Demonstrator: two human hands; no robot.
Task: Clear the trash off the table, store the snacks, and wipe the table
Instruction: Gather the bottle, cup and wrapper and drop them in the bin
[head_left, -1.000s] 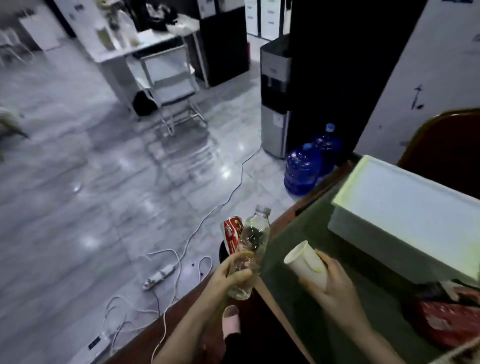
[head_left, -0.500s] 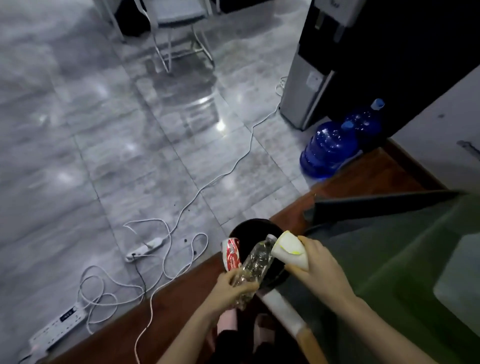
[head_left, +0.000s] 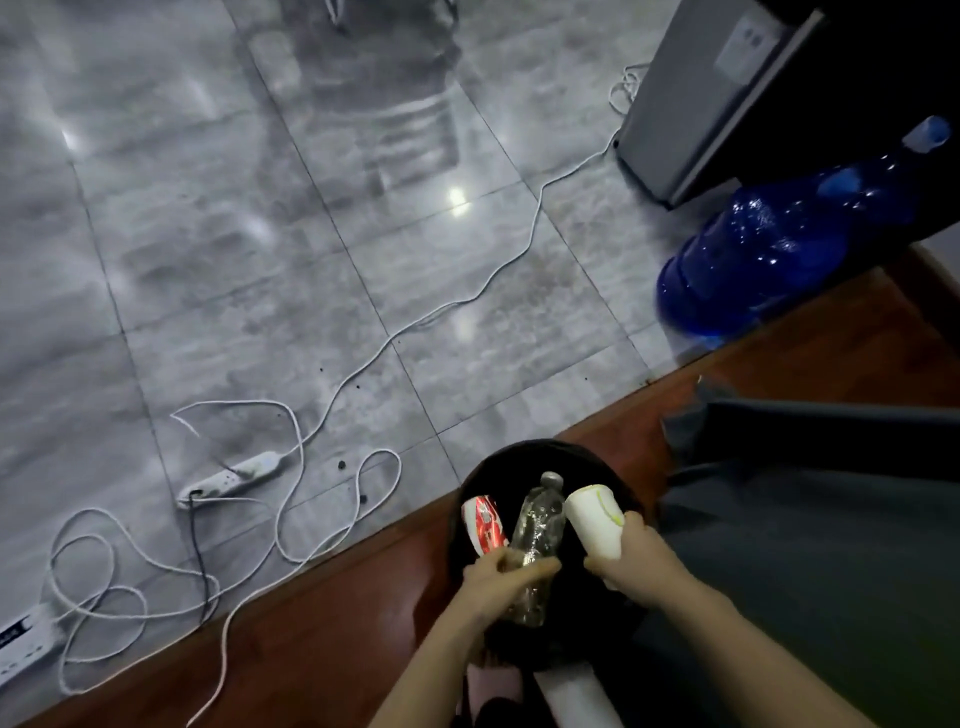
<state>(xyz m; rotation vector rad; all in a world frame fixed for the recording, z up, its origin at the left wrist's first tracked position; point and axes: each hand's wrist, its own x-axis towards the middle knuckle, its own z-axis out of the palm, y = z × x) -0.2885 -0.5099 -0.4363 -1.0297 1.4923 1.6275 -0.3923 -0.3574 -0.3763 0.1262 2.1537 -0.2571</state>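
Observation:
My left hand (head_left: 501, 582) grips a clear plastic bottle (head_left: 537, 530) and a crushed red can (head_left: 485, 530) together, both held over the open mouth of a black trash bin (head_left: 524, 454) on the floor. My right hand (head_left: 631, 564) is closed around a white paper cup (head_left: 595, 525), tilted over the same bin just right of the bottle. The green-covered table (head_left: 831, 571) fills the lower right; its snacks are out of view.
White cables and a power strip (head_left: 234, 478) lie on the grey tiled floor left of the bin. Blue water jugs (head_left: 769, 244) and a water dispenser (head_left: 701, 98) stand at the upper right. A brown wooden strip (head_left: 311, 649) borders the tiles.
My view has tipped down and moved in toward the bin. Both hands have carried the bottle, can and cup from above the table edge to over the bin's opening.

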